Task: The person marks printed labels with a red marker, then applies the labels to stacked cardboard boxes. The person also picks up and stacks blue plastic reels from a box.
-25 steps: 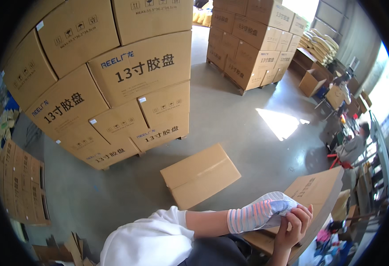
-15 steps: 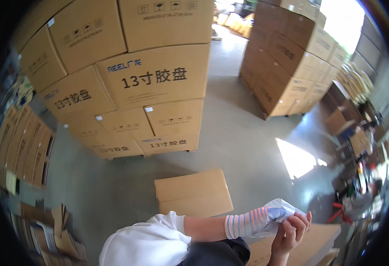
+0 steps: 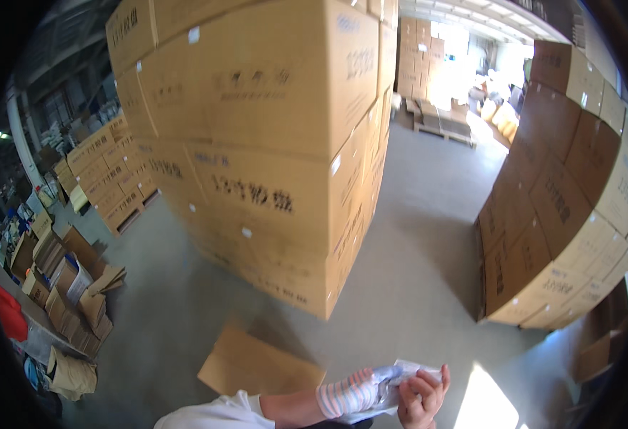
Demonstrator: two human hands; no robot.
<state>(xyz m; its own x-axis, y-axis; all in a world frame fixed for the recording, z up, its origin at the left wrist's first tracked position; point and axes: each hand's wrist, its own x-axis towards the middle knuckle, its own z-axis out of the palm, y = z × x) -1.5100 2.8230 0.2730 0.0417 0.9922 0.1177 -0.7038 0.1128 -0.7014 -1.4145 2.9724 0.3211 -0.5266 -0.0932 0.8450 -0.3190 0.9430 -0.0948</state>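
At the lower edge, right of the middle, my two hands are close together at a crinkled clear plastic bag. My left hand wears a striped knit glove with a bluish hand part, and its fingers are closed at the bag, partly hidden by it. Bare, with its fingers curled over the bag's right side, my right hand grips the plastic. What the bag holds, if anything, cannot be made out. A flat brown cardboard carton lies on the floor just beyond my left forearm.
A tall stack of cartons rises ahead, its corner toward me. Another carton stack stands on the right, with grey floor between them. Flattened cardboard leans at the left. Farther off is a pallet.
The view has swung, so the carton stack now shows its corner and my hands sit lower and further left in the picture. Both hands remain at the plastic bag.
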